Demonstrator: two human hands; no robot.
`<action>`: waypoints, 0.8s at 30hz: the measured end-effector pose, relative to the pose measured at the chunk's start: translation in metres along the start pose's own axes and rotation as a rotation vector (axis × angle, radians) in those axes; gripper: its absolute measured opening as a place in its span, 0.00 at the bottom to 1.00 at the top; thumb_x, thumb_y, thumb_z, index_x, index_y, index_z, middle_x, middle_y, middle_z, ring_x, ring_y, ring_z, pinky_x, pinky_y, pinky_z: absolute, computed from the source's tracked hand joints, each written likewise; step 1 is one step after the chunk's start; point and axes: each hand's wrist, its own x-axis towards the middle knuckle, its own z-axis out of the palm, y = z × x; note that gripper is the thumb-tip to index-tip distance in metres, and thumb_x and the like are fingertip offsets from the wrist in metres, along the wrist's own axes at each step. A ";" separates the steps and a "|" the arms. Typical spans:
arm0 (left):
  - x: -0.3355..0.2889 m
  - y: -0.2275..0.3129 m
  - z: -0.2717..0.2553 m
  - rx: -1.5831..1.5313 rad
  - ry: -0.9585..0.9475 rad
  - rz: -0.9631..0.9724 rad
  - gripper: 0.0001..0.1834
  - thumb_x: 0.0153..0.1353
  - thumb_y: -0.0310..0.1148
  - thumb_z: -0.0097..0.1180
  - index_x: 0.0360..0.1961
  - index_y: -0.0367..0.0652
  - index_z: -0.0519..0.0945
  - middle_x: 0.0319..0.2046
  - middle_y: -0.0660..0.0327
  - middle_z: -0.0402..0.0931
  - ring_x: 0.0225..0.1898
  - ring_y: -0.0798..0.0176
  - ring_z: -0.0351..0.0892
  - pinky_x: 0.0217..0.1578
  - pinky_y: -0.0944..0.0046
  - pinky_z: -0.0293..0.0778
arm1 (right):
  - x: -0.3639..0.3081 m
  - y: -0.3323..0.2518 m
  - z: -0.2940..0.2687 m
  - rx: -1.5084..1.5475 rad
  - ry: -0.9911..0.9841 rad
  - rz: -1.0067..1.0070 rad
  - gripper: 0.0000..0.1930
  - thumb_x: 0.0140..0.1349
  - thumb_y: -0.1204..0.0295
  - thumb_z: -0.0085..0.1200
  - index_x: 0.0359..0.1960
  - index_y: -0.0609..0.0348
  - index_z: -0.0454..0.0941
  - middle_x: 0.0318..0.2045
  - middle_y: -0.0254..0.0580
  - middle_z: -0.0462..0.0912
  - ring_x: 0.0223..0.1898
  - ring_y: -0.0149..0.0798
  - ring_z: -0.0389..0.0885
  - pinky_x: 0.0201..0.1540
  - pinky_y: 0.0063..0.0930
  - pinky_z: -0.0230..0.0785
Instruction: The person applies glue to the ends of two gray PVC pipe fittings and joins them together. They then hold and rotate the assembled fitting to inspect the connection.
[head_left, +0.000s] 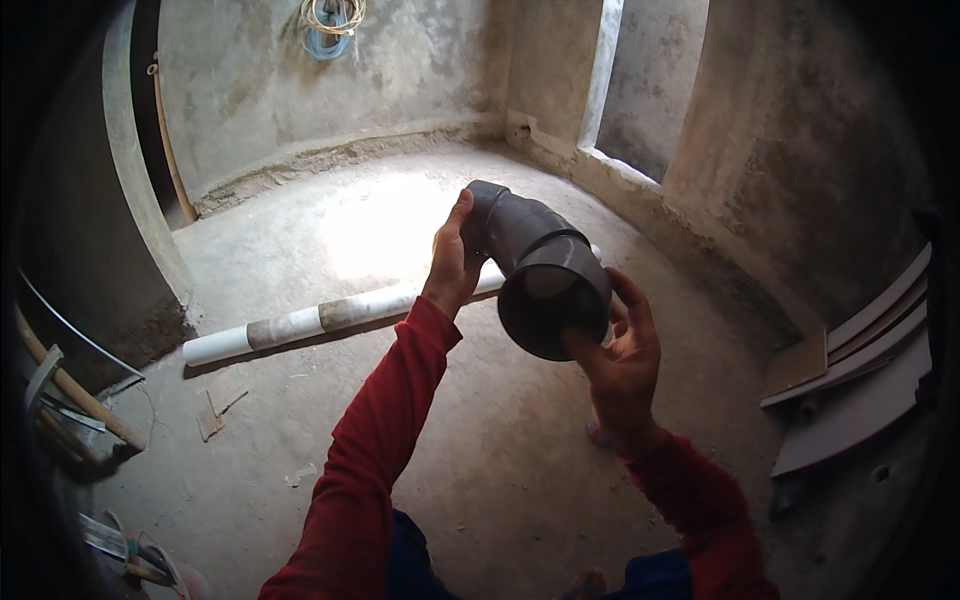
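Note:
Held up in front of me is a dark grey plastic pipe elbow (pixel 530 232), its wide round mouth tilted toward me. My left hand (pixel 455 258) grips the far, narrower end from the left side, thumb on top. At the near mouth my right hand (pixel 625 365) holds the rim on its right side, thumb inside the opening and fingers outside. Beyond and below the elbow, a long white pipe (pixel 290 326) with greyish bands lies on the concrete floor; the elbow and my left hand hide part of it.
Planks and panels (pixel 850 370) lean at the right. Long-handled tools (pixel 75 390) stand at the left, above a container (pixel 140 560) holding tools. Small flat scraps (pixel 218 410) lie on the floor. Coiled hoses (pixel 328 25) hang on the far wall. Sunlight brightens the floor behind the pipe.

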 end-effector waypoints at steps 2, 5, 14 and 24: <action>0.002 -0.007 -0.002 -0.054 0.038 -0.011 0.25 0.75 0.50 0.53 0.55 0.37 0.80 0.46 0.58 0.84 0.48 0.62 0.83 0.52 0.60 0.77 | -0.005 0.006 0.008 -0.053 0.001 -0.047 0.37 0.60 0.83 0.67 0.69 0.62 0.62 0.66 0.46 0.65 0.69 0.44 0.67 0.60 0.40 0.83; 0.008 -0.015 -0.011 -0.056 0.069 -0.022 0.23 0.73 0.48 0.54 0.55 0.39 0.80 0.47 0.57 0.83 0.49 0.61 0.82 0.53 0.58 0.78 | -0.016 0.017 0.014 0.030 0.040 -0.010 0.37 0.59 0.80 0.70 0.68 0.62 0.62 0.66 0.42 0.63 0.69 0.41 0.66 0.61 0.39 0.82; 0.010 -0.061 -0.028 -0.068 0.066 -0.126 0.26 0.68 0.51 0.57 0.54 0.40 0.80 0.46 0.56 0.83 0.48 0.58 0.82 0.53 0.57 0.78 | -0.045 0.033 0.010 0.680 0.103 0.592 0.38 0.74 0.42 0.48 0.70 0.61 0.62 0.61 0.44 0.77 0.63 0.41 0.77 0.65 0.51 0.73; 0.001 -0.064 -0.022 -0.047 -0.020 -0.222 0.27 0.69 0.53 0.58 0.55 0.40 0.80 0.45 0.56 0.84 0.48 0.57 0.84 0.54 0.55 0.79 | -0.049 0.024 0.019 0.682 0.085 0.738 0.35 0.72 0.45 0.55 0.68 0.59 0.67 0.58 0.40 0.80 0.59 0.35 0.79 0.62 0.47 0.73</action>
